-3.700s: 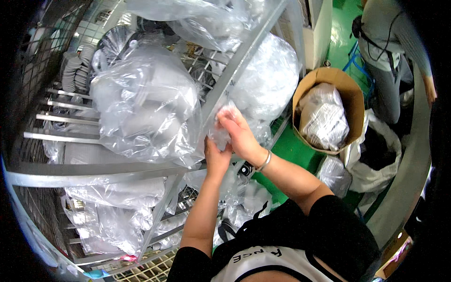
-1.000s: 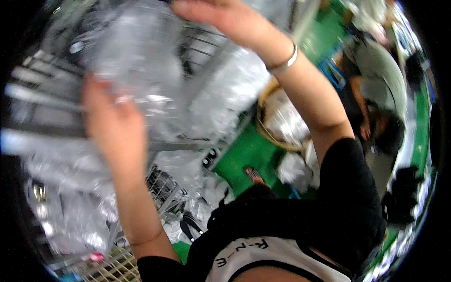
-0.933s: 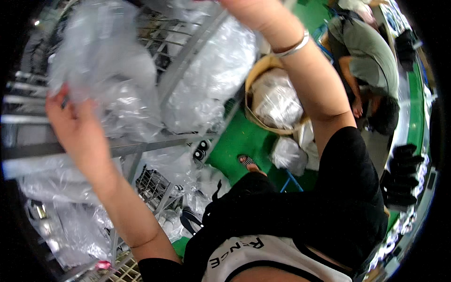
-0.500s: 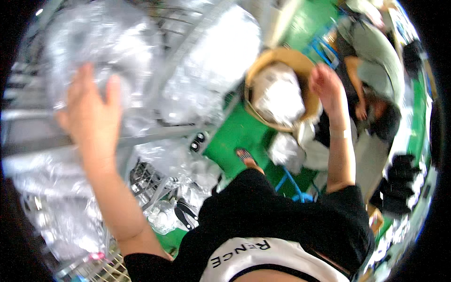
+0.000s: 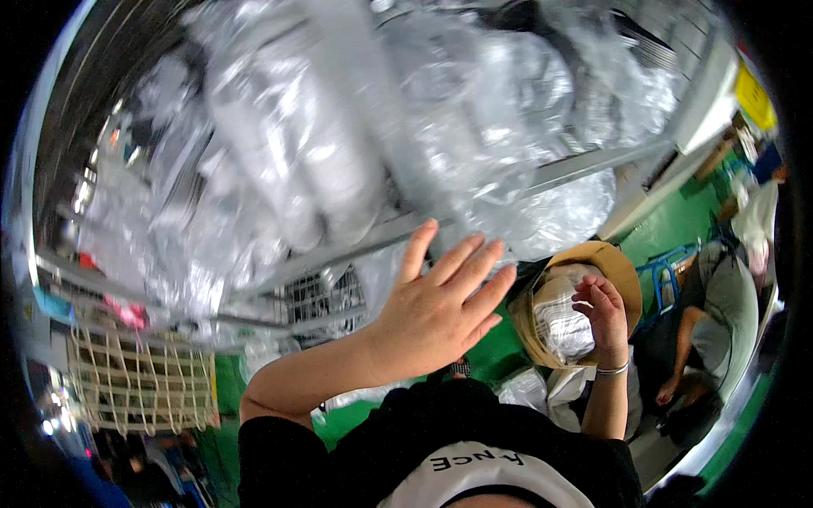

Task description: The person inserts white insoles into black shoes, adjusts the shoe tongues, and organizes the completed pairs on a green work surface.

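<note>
Beside the metal rack [image 5: 590, 169], your left hand [image 5: 432, 322] hangs with its fingers straight and spread, holding nothing; you cannot tell whether their tips touch the rack. Well right of the rack, your right hand [image 5: 607, 322] shows over the cardboard carton [image 5: 624, 269], its fingers loosely bent and apart, nothing visible in them. Filled plastic bags [image 5: 292, 127] already lie on the rack and look settled. One wrapped bundle [image 5: 552, 320] sits in the carton, off the rack. How much handling remains, you cannot judge.
</note>
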`<state>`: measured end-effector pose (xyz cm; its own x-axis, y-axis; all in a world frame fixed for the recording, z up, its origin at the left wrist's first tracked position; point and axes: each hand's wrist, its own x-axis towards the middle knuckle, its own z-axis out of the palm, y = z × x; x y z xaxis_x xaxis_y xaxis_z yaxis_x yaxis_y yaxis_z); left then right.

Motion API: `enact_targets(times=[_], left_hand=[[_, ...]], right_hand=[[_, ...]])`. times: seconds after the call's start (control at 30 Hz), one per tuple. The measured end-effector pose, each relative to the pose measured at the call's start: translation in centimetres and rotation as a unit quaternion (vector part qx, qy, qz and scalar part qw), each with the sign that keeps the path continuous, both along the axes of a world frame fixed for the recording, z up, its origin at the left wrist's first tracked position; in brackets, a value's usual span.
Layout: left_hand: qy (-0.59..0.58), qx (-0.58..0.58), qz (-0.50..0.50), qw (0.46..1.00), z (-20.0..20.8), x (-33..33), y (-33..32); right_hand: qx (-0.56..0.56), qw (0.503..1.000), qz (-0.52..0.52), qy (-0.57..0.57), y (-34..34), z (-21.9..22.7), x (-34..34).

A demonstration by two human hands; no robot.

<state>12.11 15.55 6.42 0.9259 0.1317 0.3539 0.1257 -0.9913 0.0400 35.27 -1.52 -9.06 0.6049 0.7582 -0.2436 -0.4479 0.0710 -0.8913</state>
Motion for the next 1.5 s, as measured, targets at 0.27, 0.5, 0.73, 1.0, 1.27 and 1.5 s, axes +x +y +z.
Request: enact_targets(times=[0.27,0.5,0.73,1.0,1.27,1.5], left_hand=[[-0.048,-0.289,0.108,0.95,-6.7,-12.8,-1.1],[-0.087,-0.298,0.315,0.897,-11.0,-22.6,-4.2],[-0.171,-0.288,0.342,0.878,-13.4,-29.6,-5.9],[-0.15,-0.348,0.388,0.84,-15.9,-37.2,-7.7],[-0.168,-0.451,0.367,0.796,-18.9,-38.0,-6.6],[-0.153,-0.411,0.311,0.843,-19.1,-30.1,0.0]], right_hand=[[-0.042,0.904,0.398,-0.153,3.7,1.4,-6.6],[-0.316,0.817,0.303,-0.375,6.4,-0.7,-0.9],[-0.166,0.822,0.451,-0.305,13.0,-1.5,-17.6],[-0.186,0.885,0.354,-0.238,13.9,-5.8,-20.1],[-0.167,0.818,0.088,-0.544,15.9,-5.9,-19.1],[-0.114,0.71,-0.194,-0.667,26.1,-8.6,-15.9]])
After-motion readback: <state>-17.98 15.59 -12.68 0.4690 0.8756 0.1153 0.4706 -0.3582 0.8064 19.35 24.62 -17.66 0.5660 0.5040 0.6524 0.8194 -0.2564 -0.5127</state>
